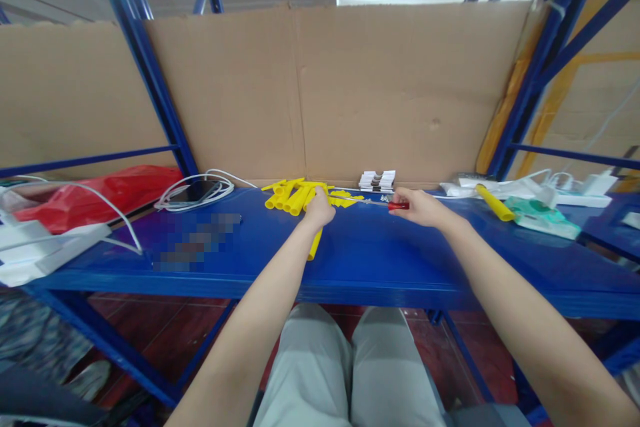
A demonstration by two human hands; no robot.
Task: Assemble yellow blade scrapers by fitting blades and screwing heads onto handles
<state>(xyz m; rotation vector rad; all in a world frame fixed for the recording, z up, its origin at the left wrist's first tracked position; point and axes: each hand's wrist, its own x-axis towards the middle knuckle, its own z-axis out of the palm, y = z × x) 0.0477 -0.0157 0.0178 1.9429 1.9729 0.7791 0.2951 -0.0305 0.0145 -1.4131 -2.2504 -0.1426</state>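
Observation:
My right hand (419, 207) is closed round the red handle of a screwdriver (399, 205), whose long thin shaft points left toward my other hand. My left hand (319, 209) is closed beside the pile of yellow tubes (287, 197); a yellow tube (315, 245) sticks out below it toward the front edge. The shaft's far end is hidden at the left fingers. Small yellow pieces (344, 199) lie between the hands, at the back of the blue table (370, 253). Behind them stands a stack of white folded items (377, 181).
A red plastic bag (105, 197), white power strip (55, 255) and a phone with coiled white cable (193, 193) are at the left. At the right lie another yellow tube (495, 203) and a green-white packet (543, 217). Cardboard (350, 93) stands behind.

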